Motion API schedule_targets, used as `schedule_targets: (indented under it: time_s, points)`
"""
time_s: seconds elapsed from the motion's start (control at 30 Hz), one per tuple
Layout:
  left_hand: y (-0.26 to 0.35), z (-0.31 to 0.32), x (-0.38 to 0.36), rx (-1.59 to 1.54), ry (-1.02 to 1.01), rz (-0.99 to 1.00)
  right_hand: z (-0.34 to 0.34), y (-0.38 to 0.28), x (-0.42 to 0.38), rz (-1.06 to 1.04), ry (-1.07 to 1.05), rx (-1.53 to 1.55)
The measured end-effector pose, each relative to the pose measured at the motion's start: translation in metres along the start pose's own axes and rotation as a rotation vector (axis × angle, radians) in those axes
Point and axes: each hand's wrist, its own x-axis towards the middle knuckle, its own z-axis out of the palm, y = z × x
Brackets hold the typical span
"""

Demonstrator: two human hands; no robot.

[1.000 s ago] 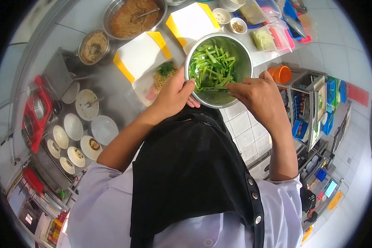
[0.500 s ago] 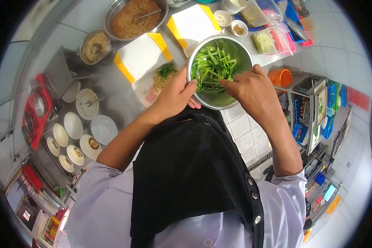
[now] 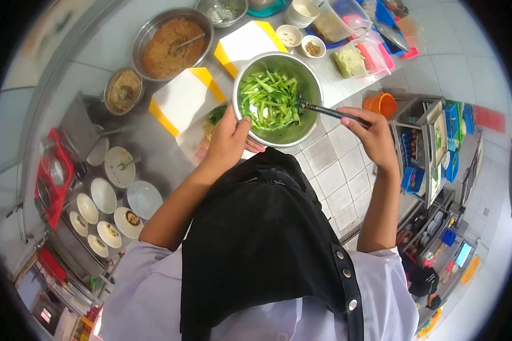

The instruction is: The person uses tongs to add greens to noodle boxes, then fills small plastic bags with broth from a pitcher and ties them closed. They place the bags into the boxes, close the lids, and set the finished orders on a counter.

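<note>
A steel mixing bowl of cut leafy greens is tipped a little toward me. My left hand grips it at the left rim, thumb over the edge and fingers underneath. In my right hand is a pair of black chopsticks, held to the right of the bowl. Their far ends reach over the rim to the edge of the greens. Behind my left hand, an open yellow-and-white takeaway box holds noodles and greens, partly hidden. A second takeaway box stands beyond it.
A large pan of orange-brown food and a smaller pan sit at the back left. Several white bowls stand on the left. Small cups and plastic tubs line the back right. Lower right, a person is near shelving.
The bowl and my left hand have shifted left. My right hand has drawn back out of the bowl to the right, bringing the chopsticks into clear view. A person has appeared at lower right.
</note>
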Motion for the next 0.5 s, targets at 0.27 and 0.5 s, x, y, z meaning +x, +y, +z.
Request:
schedule_targets:
  time_s: [0.27, 0.5]
  points:
    - [-0.014, -0.006, 0.007, 0.045, 0.09, -0.001, 0.033, 0.103, 0.009, 0.199, 0.139, 1.145]
    - [0.0, -0.031, -0.047, 0.038, 0.338, 0.005, 0.049, 0.101, 0.061, 0.065, 0.37, 0.151]
